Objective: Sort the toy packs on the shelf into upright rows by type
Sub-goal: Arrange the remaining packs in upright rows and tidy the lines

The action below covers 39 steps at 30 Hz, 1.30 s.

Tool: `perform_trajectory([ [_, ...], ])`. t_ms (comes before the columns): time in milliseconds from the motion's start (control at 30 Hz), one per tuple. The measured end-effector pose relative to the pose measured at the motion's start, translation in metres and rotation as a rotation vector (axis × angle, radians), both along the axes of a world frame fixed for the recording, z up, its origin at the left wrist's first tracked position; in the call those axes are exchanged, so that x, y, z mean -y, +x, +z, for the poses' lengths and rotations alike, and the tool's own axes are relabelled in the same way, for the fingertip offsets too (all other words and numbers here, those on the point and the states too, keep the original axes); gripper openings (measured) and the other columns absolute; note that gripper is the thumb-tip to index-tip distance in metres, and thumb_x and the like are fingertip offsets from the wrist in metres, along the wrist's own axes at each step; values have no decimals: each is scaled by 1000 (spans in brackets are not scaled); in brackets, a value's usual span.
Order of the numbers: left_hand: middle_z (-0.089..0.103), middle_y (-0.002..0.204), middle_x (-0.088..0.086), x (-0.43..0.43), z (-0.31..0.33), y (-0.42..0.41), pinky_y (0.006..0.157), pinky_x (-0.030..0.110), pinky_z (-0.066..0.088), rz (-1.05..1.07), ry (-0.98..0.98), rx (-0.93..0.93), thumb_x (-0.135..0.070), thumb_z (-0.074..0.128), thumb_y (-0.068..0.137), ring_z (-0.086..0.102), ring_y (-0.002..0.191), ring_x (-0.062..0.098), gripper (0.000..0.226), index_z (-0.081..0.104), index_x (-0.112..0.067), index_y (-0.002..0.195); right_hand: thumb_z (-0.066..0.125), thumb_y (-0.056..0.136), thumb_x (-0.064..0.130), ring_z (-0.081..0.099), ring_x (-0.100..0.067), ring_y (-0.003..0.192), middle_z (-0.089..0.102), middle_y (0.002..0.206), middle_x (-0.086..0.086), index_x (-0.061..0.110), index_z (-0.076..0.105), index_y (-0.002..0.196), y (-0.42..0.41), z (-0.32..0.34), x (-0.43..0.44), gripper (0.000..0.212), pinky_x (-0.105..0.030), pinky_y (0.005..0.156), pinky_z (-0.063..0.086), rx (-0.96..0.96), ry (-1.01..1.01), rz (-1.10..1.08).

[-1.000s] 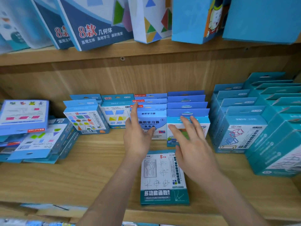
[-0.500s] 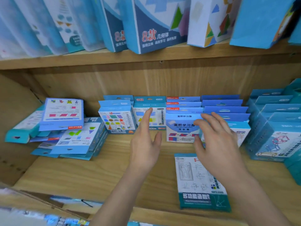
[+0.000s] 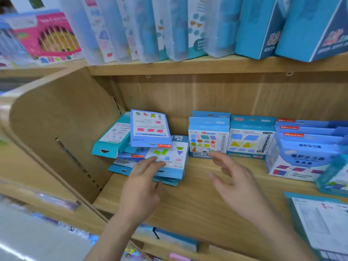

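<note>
Our left grip (image 3: 141, 187) lies straight-fingered and holds nothing, its fingertips (image 3: 150, 161) touching the top of the loose heap of blue-and-white cardboard toy packs (image 3: 171, 155) just ahead of it on the wooden shelf (image 3: 188, 204). That top pack's long side seems to run crosswise to the fingers. The right grip (image 3: 239, 187), loosely spread and empty, is farther from the heap, nearer the upright rows of blue packs (image 3: 208, 140). We count at least five heaped packs (lower ones hidden) and three rows clearly standing.
</note>
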<state>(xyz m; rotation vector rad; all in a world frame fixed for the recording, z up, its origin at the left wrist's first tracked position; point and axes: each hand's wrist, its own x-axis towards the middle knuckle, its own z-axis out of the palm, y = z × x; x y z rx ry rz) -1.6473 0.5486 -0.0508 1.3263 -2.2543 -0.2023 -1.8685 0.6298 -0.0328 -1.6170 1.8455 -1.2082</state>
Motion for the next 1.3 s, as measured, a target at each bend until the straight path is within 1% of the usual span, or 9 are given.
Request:
perform_trajectory([
  [200,60,117,1,21,35,25,85,30,45,22,-266,-151,-3,66,78,49,108,17,38,64,-18,113,59,89,24,22,-1,139,28,143,21,31,34,142,43,-12,24,59,-11,112,9,-338,16,142],
  [400,50,141,5,79,56,23,101,45,41,27,-154,282,-17,63,85,41,131,32,47,55,-26,131,57,90,24,13,-19,146,22,156,4,33,33,143,73,-30,47,59,-47,110,33,-535,90,155],
  [500,69,112,9,81,74,26,81,41,52,67,-235,9,-17,52,88,63,104,32,30,67,-19,114,52,94,24,13,-14,146,24,155,12,39,38,140,73,-28,54,51,-42,110,33,-505,73,114],
  [600,66,71,2,69,105,32,53,31,44,173,-235,-390,-28,47,97,60,63,23,25,65,-13,88,49,96,27,9,-7,145,22,154,18,42,37,140,69,-27,58,48,-29,116,21,-475,83,134],
  [700,71,76,-6,62,121,41,48,22,52,153,147,-779,-31,47,98,69,70,6,25,63,-15,86,52,95,29,13,-7,144,27,151,18,42,42,138,67,-29,59,46,-30,116,23,-457,51,129],
  [800,75,85,-6,54,119,50,54,22,57,103,336,-921,-31,48,98,72,79,8,22,65,-17,94,56,92,36,16,-8,143,30,151,16,41,43,137,66,-33,60,47,-33,116,24,-446,37,145],
  [900,75,85,-6,47,116,59,52,19,55,65,377,-962,-30,48,97,72,79,8,21,65,-19,94,63,84,46,14,-2,142,23,149,23,44,37,138,62,-28,57,61,-34,117,20,-313,91,188],
  [1067,74,75,0,34,112,71,53,20,53,-89,434,-838,-23,51,95,70,67,11,23,68,-12,85,72,75,35,48,10,119,46,138,25,40,46,133,47,17,35,63,-17,96,46,393,15,114],
  [1300,61,59,1,12,102,33,49,14,39,-344,434,-533,-33,63,88,51,55,0,27,66,-12,71,79,71,26,60,-5,111,67,117,11,46,50,126,40,48,10,65,-30,94,45,388,28,261],
])
